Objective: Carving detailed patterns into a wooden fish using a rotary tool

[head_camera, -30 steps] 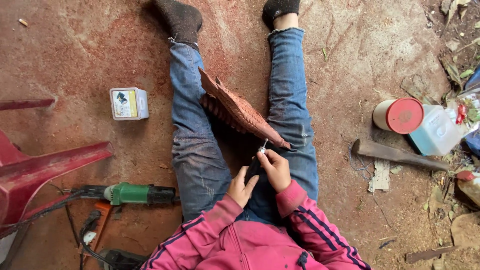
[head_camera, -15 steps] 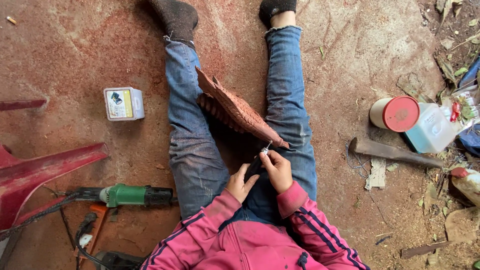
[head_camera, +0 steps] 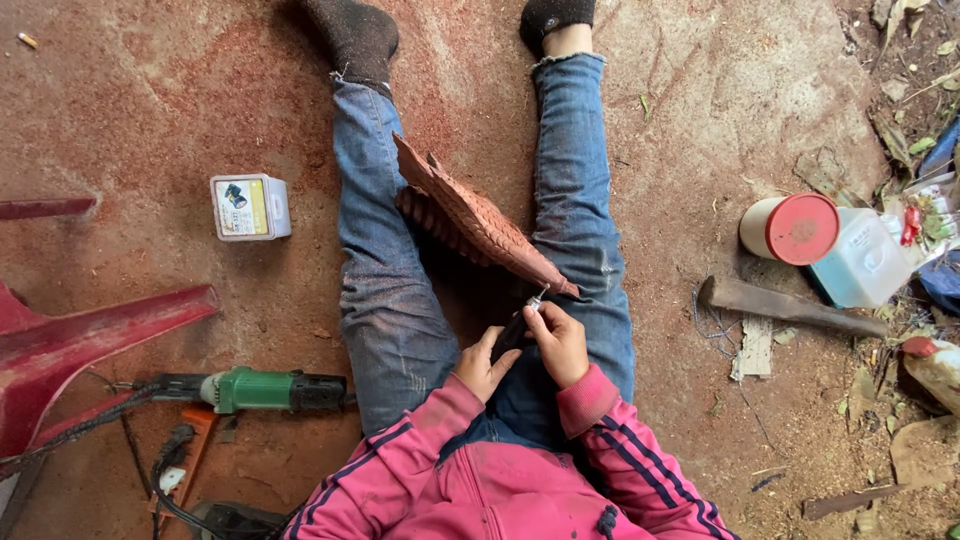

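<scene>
Both hands meet low between the person's thighs: the left hand (head_camera: 487, 362) cradles the dark body of a small rotary tool (head_camera: 517, 328) from below, fingers curled round it, and the right hand (head_camera: 560, 340) pinches the metal tip end from above. Both are closed on the tool, with nothing loose in either.

Around them, from big to small: the reddish dusty floor (head_camera: 150, 110) takes up most of the view. The person's legs in jeans (head_camera: 385, 300) stretch out straight on it. A red plastic chair (head_camera: 90, 330) lies at the left edge. The carved wooden piece (head_camera: 470, 222), brown and ridged like scales or feathers, leans between the legs with its near end just above the hands. A green power tool (head_camera: 262, 390) with its cable lies left of the thigh, a white box (head_camera: 250, 207) beyond it. A red-lidded can (head_camera: 792, 228), a clear jug (head_camera: 862, 258) and a hatchet-like blade (head_camera: 790, 306) lie to the right.

As a judgement, the carving looks far along, with texture covering the visible face; the tool's tip seems to be getting attention and is off the wood. Open floor lies between the feet and to the right of the knee. The left side is crowded with cable and chair, and litter lines the right edge.
</scene>
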